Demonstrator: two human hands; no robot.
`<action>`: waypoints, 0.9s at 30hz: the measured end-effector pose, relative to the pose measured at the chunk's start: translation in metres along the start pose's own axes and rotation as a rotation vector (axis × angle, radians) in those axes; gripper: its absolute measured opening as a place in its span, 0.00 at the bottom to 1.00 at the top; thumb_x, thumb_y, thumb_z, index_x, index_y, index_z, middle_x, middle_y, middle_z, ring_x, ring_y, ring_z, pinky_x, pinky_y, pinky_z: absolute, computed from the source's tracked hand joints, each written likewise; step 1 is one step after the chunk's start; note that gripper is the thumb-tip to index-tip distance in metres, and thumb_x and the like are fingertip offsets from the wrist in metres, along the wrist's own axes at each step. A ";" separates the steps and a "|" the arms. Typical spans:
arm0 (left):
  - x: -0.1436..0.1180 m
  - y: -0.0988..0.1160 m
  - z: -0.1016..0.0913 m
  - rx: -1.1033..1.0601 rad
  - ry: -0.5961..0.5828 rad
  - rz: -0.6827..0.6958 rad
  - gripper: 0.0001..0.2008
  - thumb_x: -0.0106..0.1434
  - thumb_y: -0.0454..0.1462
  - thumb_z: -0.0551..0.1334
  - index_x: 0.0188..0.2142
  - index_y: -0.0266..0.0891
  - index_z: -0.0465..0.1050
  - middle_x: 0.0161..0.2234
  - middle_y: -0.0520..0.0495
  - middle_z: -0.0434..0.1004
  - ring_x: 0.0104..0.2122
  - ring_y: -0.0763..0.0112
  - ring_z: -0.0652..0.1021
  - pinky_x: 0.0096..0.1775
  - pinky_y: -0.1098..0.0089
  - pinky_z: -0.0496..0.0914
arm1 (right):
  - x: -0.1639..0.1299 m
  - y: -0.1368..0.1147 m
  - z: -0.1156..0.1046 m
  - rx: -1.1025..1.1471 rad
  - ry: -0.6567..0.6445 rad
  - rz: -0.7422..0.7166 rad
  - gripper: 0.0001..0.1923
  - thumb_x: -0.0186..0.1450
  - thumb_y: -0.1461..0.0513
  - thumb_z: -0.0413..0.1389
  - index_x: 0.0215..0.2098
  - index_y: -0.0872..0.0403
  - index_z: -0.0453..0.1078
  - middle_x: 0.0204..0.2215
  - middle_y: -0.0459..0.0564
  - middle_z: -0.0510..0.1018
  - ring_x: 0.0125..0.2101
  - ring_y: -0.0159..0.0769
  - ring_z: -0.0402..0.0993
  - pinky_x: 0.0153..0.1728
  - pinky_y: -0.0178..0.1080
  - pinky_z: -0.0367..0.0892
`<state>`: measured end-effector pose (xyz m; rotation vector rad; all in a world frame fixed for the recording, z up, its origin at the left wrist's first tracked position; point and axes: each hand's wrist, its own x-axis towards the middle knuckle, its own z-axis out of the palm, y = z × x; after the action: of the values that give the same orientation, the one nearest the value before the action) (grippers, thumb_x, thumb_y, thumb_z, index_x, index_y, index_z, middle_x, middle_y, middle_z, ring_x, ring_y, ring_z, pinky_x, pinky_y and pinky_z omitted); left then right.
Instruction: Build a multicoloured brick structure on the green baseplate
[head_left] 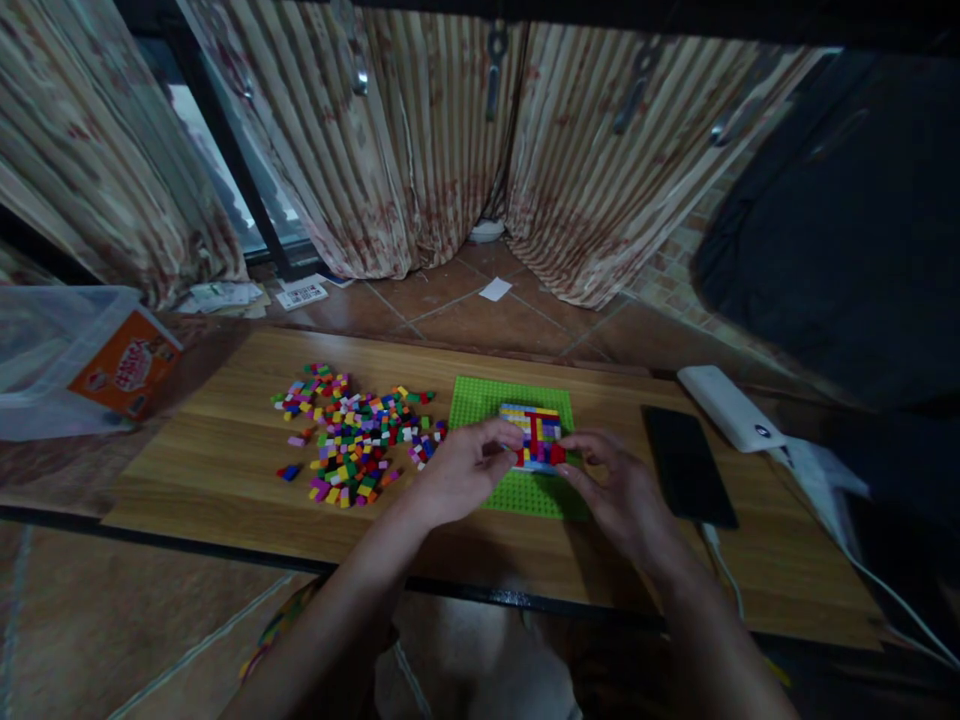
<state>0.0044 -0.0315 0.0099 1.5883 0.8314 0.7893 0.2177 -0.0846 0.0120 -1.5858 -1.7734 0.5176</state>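
Setting: a low wooden table (225,450) on a tiled floor, striped curtains behind it.
Build: a small multicoloured brick block (534,432) with a red cross on top sits on the green baseplate (480,400), toward its near half.
Left hand (465,470): rests on the left edge of the block, fingertips curled against its side; the grip looks pressed to the bricks, though I cannot tell whether a loose brick is pinched inside it.
Right hand (622,490): fingers reach in from the right and touch the block's near-right corner by a red brick; thumb and forefinger are close together, and what lies between them is too small to make out.
Supply: a loose brick pile (352,440) of many colours is spread on the table just left of the baseplate, near the left hand.
Nearby: a dark phone (686,465) lies right of the baseplate, a white power bank (731,405) behind it with a white cable (862,570) trailing off; a clear plastic tub (67,350) with an orange label stands at far left.
Doing it well: judging by the two-sided hold, steady the block with one hand, line up studs squarely, then press straight down so the baseplate does not slide.
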 end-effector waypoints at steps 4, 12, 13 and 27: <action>0.000 0.000 0.001 0.083 -0.025 -0.020 0.09 0.63 0.34 0.59 0.43 0.38 0.75 0.40 0.45 0.79 0.40 0.67 0.78 0.46 0.64 0.72 | 0.001 0.003 0.004 -0.025 -0.024 -0.068 0.08 0.65 0.57 0.56 0.42 0.50 0.72 0.44 0.51 0.75 0.47 0.43 0.71 0.49 0.48 0.66; 0.000 0.000 0.001 0.113 -0.029 -0.017 0.11 0.64 0.36 0.59 0.45 0.37 0.74 0.39 0.45 0.79 0.38 0.68 0.78 0.44 0.65 0.72 | 0.000 0.002 0.008 -0.062 -0.013 -0.109 0.08 0.66 0.56 0.56 0.42 0.49 0.71 0.44 0.52 0.76 0.47 0.44 0.71 0.49 0.49 0.67; 0.000 0.000 0.001 0.117 -0.027 -0.018 0.11 0.64 0.35 0.59 0.45 0.37 0.74 0.40 0.45 0.79 0.39 0.68 0.78 0.45 0.65 0.72 | -0.001 0.002 0.008 -0.072 -0.007 -0.117 0.08 0.66 0.57 0.56 0.42 0.49 0.72 0.43 0.52 0.76 0.46 0.44 0.71 0.49 0.49 0.67; 0.000 0.000 0.001 0.131 -0.044 0.003 0.11 0.64 0.35 0.59 0.45 0.36 0.75 0.42 0.44 0.79 0.40 0.67 0.78 0.47 0.63 0.72 | -0.004 0.005 0.009 -0.265 0.025 -0.189 0.15 0.69 0.56 0.51 0.49 0.49 0.74 0.43 0.53 0.77 0.44 0.45 0.72 0.48 0.51 0.68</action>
<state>0.0052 -0.0320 0.0102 1.7176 0.8632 0.7113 0.2148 -0.0866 0.0012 -1.5668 -2.0124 0.1778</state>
